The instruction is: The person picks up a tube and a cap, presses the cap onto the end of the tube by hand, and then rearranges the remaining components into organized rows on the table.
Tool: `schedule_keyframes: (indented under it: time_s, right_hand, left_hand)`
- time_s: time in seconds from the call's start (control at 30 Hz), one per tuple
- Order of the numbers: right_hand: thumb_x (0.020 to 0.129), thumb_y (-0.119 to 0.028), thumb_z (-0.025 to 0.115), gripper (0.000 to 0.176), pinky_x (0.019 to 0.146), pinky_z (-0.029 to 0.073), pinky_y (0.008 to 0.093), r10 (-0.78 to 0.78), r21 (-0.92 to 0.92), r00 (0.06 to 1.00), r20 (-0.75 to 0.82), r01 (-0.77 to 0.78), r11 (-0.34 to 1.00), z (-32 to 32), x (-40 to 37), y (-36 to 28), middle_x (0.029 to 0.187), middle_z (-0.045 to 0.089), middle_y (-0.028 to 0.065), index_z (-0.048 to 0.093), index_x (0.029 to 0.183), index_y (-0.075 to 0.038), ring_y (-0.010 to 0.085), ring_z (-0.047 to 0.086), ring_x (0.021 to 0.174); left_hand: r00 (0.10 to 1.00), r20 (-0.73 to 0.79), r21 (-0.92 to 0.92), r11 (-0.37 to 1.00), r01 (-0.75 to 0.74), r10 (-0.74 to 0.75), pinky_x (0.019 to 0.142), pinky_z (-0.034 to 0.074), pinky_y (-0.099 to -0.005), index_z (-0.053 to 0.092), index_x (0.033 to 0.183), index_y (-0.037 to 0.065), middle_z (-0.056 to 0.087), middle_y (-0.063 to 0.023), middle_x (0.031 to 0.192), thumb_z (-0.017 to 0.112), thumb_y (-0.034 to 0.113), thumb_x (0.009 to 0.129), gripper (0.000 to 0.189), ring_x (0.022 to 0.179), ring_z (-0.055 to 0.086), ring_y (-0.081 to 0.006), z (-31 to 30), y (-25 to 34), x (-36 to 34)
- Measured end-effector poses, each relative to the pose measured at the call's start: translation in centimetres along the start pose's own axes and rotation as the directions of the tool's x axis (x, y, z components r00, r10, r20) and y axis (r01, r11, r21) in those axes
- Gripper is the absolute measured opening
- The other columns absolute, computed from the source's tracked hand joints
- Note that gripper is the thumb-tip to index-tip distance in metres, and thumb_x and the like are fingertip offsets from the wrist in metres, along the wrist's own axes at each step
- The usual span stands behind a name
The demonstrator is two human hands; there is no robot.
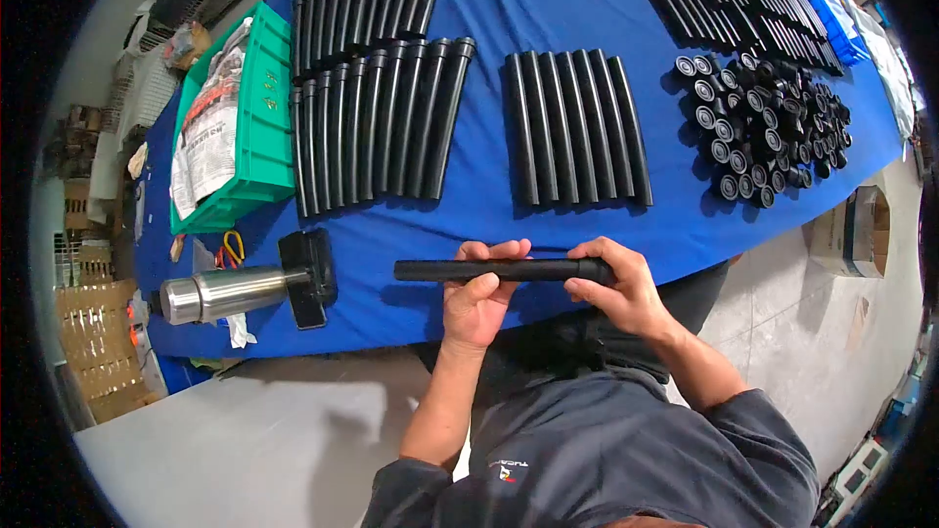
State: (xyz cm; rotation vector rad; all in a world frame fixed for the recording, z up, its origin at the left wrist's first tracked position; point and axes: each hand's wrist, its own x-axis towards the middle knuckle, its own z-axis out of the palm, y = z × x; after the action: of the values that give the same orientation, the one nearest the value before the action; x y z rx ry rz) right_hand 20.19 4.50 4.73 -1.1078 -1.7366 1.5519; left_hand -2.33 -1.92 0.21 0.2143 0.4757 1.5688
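Left hand (474, 301) and right hand (623, 290) clamped on a black tube (430, 271), level over the worktop's (587, 235) near edge, tube rows (572, 127) beyond

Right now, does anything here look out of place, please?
Nothing stands out: the black tubes lie in neat rows, the end caps in one heap, and left hand and right hand grip one tube.

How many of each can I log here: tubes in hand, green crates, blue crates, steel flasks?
Black tube, held by left hand and right hand: 1
Green crate: 1
Blue crate: 1
Steel flask: 1
Total: 4
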Motion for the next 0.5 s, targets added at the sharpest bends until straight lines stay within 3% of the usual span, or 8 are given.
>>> schedule_keyframes:
  time_s: [0.1, 0.2, 0.23, 0.33, 0.37, 0.4, 0.47, 0.5]
  right_hand:
    - [0.084, -0.01, 0.081, 0.035, 0.078, 0.055, 0.0377, -0.476, -0.269, 0.878, -0.037, 0.45, 0.851, 0.8, 0.7, 0.4, 0.102, 0.066, 0.0167, 0.065, 0.113, -0.001, 0.0302, 0.069, 0.093]
    - [0.084, -0.006, 0.079, 0.033, 0.08, 0.056, 0.04, -0.41, -0.25, 0.912, 0.001, 0.398, 0.883, 0.8, 0.9, -0.1, 0.107, 0.066, 0.0184, 0.065, 0.113, -0.002, 0.0334, 0.068, 0.098]
    - [0.084, -0.004, 0.079, 0.032, 0.078, 0.057, 0.0384, -0.349, -0.221, 0.937, 0.035, 0.348, 0.911, 0.2, 1.0, -1.0, 0.105, 0.066, 0.0184, 0.065, 0.113, -0.003, 0.0326, 0.069, 0.097]
    - [0.084, -0.004, 0.078, 0.031, 0.076, 0.057, 0.0373, 0.228, 0.21, 0.967, 0.115, -0.248, 0.946, 0.1, 0.5, -1.0, 0.106, 0.066, 0.0183, 0.066, 0.113, -0.003, 0.0309, 0.069, 0.096]
    - [0.082, -0.004, 0.08, 0.034, 0.075, 0.058, 0.0366, 0.261, 0.224, 0.961, 0.097, -0.276, 0.935, 0.3, 0.5, -0.6, 0.106, 0.067, 0.0175, 0.065, 0.113, -0.003, 0.0301, 0.07, 0.094]
    - [0.082, -0.004, 0.081, 0.035, 0.075, 0.058, 0.0368, 0.005, 0.041, 1.0, 0.012, -0.006, 0.999, 0.4, 0.7, -0.4, 0.106, 0.067, 0.0175, 0.065, 0.113, -0.003, 0.0304, 0.07, 0.094]
    - [0.08, -0.004, 0.083, 0.037, 0.075, 0.058, 0.0373, -0.516, -0.349, 0.857, -0.003, 0.482, 0.803, 0.7, 1.0, -0.1, 0.106, 0.068, 0.0177, 0.065, 0.113, -0.003, 0.031, 0.07, 0.094]
    - [0.078, -0.005, 0.085, 0.04, 0.078, 0.058, 0.0397, -0.549, -0.403, 0.835, 0.024, 0.511, 0.759, 0.7, 0.9, -0.2, 0.107, 0.069, 0.0174, 0.064, 0.112, -0.003, 0.0329, 0.07, 0.094]
  left_hand:
    - [0.995, -0.023, 0.025, 0.995, 0.097, -0.097, 0.108, 0.052, -0.0552, 0.056, 0.116, 0.009, 0.066, -0.0225, 0.127, 0.073, 0.0, 0.088, 0.034, 0.13, 0.057, -0.0425, 0.7, 0.0, 0.3]
    - [0.997, 0.045, 0.018, 0.998, 0.056, -0.057, 0.107, 0.053, -0.0557, 0.054, 0.119, 0.008, 0.064, -0.0244, 0.129, 0.073, 0.003, 0.091, 0.034, 0.131, 0.056, -0.0428, -0.3, -0.2, 0.6]
    - [0.997, 0.047, 0.026, 0.998, 0.059, -0.06, 0.107, 0.053, -0.0558, 0.054, 0.119, 0.008, 0.064, -0.0247, 0.129, 0.073, 0.002, 0.091, 0.035, 0.131, 0.056, -0.0426, -0.4, -0.1, 0.5]
    - [0.997, 0.035, 0.053, 0.997, 0.064, -0.065, 0.107, 0.053, -0.056, 0.054, 0.119, 0.008, 0.063, -0.0252, 0.13, 0.073, 0.002, 0.091, 0.035, 0.131, 0.057, -0.0423, 0.0, -0.2, 0.4]
    - [0.998, 0.022, 0.065, 0.996, 0.06, -0.061, 0.106, 0.053, -0.0562, 0.054, 0.119, 0.008, 0.064, -0.0251, 0.13, 0.073, 0.003, 0.091, 0.034, 0.13, 0.057, -0.0423, 0.4, -0.2, 0.4]
    - [0.998, 0.008, 0.079, 0.995, 0.054, -0.055, 0.106, 0.053, -0.0563, 0.054, 0.119, 0.008, 0.064, -0.0249, 0.13, 0.074, 0.004, 0.091, 0.034, 0.13, 0.057, -0.0422, 0.6, -0.2, 0.5]
    - [0.996, 0.004, 0.029, 0.996, 0.089, -0.089, 0.106, 0.054, -0.0564, 0.054, 0.119, 0.008, 0.064, -0.025, 0.13, 0.074, 0.005, 0.092, 0.034, 0.131, 0.057, -0.0423, 0.2, -0.1, 0.7]
    - [0.994, 0.001, 0.003, 0.994, 0.109, -0.109, 0.106, 0.054, -0.0564, 0.054, 0.119, 0.008, 0.064, -0.0251, 0.13, 0.074, 0.005, 0.092, 0.034, 0.131, 0.056, -0.0423, 0.1, 0.0, 0.6]
